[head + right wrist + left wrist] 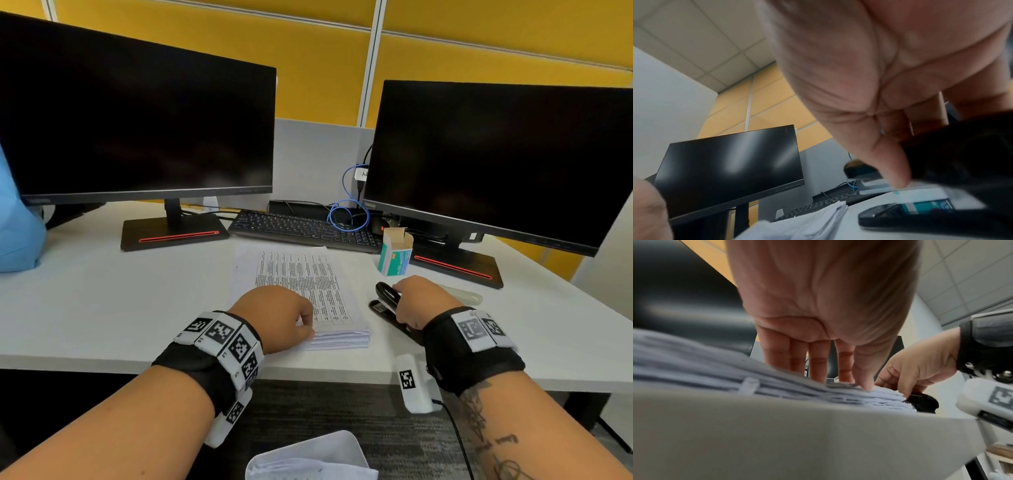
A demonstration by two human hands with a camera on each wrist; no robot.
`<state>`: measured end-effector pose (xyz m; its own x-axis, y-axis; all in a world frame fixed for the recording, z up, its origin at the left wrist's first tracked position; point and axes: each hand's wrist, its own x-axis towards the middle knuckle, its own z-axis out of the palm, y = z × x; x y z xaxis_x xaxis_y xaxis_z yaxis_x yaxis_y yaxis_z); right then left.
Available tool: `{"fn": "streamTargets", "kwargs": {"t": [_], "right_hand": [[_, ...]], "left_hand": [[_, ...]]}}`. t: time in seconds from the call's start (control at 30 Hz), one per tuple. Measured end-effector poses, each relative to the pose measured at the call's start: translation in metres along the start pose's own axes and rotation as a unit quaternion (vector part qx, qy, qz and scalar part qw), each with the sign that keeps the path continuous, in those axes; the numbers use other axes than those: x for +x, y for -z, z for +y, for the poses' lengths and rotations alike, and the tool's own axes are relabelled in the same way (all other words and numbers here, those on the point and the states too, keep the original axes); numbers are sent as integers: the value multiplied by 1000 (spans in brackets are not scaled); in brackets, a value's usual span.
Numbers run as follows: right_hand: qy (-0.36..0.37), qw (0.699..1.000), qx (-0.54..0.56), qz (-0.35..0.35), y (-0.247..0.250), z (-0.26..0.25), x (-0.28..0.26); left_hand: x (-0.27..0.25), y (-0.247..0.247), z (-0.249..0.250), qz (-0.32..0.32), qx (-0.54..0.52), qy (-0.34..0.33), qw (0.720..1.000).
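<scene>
Two things are in play for you: the paper stack (301, 274) and the black stapler (385, 294). Both are on the white table (120, 308) near its front edge, with the stapler just beside the stack's right side.

Your left hand (277, 317) sits on the near left part of the stack. The left wrist view shows its fingers (818, 361) pretty much straight, tips pressing down on the top sheet. Its thumb (864, 376) is against the fanned near edge of the sheets. So that one's flat-ish and pressing, not wrapped around anything.

Your right hand (419, 301) is curled round the stapler's upper arm, which is swung up off the base (the thing is hinged open, base lying flat on the table). That hand's thumb (892, 165) is on the side nearer the paper.

Behind the stapler stands a little teal-and-white staple box (395, 255) with its flap open, just in front of the right monitor (496, 161). Further back, the left monitor (137, 120) is dark too. A keyboard (301, 228) lies between the two, and a blue cable (349, 209) loops behind it.
</scene>
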<state>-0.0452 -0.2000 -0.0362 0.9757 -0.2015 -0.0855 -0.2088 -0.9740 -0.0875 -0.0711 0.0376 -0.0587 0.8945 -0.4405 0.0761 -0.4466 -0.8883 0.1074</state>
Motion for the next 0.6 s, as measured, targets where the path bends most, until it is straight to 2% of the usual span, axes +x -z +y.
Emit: {"fn": "streamTargets", "kwargs": {"t": [0.13, 0.23, 0.37, 0.5, 0.6], "right_hand": [[2, 1000, -20, 0, 3, 5, -3], [9, 998, -54, 25, 6, 11, -7], [1, 999, 8, -37, 8, 13, -1], [-36, 996, 77, -26, 8, 11, 4], [-13, 995, 97, -9, 6, 15, 1]], "left_hand": [[1, 1, -1, -3, -16, 9, 1000], [1, 0, -2, -4, -19, 13, 1000], [2, 0, -2, -12, -18, 14, 1000], [3, 1, 0, -13, -16, 15, 1000], [4, 1, 2, -9, -14, 21, 1000]]}}
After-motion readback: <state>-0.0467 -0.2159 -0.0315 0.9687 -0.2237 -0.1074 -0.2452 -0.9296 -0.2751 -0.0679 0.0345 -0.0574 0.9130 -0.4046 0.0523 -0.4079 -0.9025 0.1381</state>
